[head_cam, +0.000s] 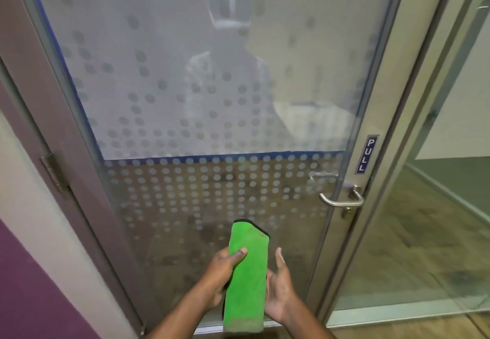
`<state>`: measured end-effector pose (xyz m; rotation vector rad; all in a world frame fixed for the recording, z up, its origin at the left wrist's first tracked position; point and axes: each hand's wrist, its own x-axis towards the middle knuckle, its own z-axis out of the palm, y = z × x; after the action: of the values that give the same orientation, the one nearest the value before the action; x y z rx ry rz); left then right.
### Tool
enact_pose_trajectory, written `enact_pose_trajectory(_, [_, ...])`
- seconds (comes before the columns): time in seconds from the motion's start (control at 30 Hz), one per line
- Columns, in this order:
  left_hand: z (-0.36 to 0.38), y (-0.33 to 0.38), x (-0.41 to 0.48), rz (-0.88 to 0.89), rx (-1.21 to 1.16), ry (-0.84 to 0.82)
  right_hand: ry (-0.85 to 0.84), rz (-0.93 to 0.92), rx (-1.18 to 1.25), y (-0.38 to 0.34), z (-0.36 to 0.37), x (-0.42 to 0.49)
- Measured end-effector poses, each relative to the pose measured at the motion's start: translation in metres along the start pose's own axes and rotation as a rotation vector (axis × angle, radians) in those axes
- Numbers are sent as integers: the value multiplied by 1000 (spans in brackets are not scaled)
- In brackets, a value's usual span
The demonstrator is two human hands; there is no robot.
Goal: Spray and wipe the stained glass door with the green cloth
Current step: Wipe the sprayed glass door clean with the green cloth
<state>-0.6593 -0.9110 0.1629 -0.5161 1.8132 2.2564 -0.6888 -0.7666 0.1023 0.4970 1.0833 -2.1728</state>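
Observation:
A glass door (201, 94) fills the view, frosted and dotted above a blue stripe, clearer with grey dots below. In front of its lower part I hold a folded green cloth (248, 277) with a black edge, standing upright. My left hand (225, 269) grips the cloth's left side, thumb across its front. My right hand (281, 288) is beside the cloth's right edge with fingers spread, palm toward the cloth; whether it touches is unclear. No spray bottle is visible.
A metal lever handle (342, 199) and a "PULL" sign (366, 154) sit on the door's right frame. Hinges (54, 171) are on the brown left frame. A glass side panel (437, 219) stands to the right, a purple wall (29, 293) at lower left.

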Motion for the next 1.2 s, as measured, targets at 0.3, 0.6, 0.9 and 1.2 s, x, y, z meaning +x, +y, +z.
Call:
enact_pose_trajectory(0.3, [24, -46, 14, 205, 549, 403, -114, -91, 84, -7, -32, -28])
enact_pose_trajectory(0.6, [48, -63, -15, 130, 473, 200, -57, -176, -32, -5, -39, -67])
enact_pose_trajectory(0.9, [58, -89, -89, 232, 434, 170, 3, -224, 16, 38, -52, -142])
enact_pose_trajectory(1.2, [97, -140, -187, 411, 520, 117, 390, -379, -213, 98, -92, -233])
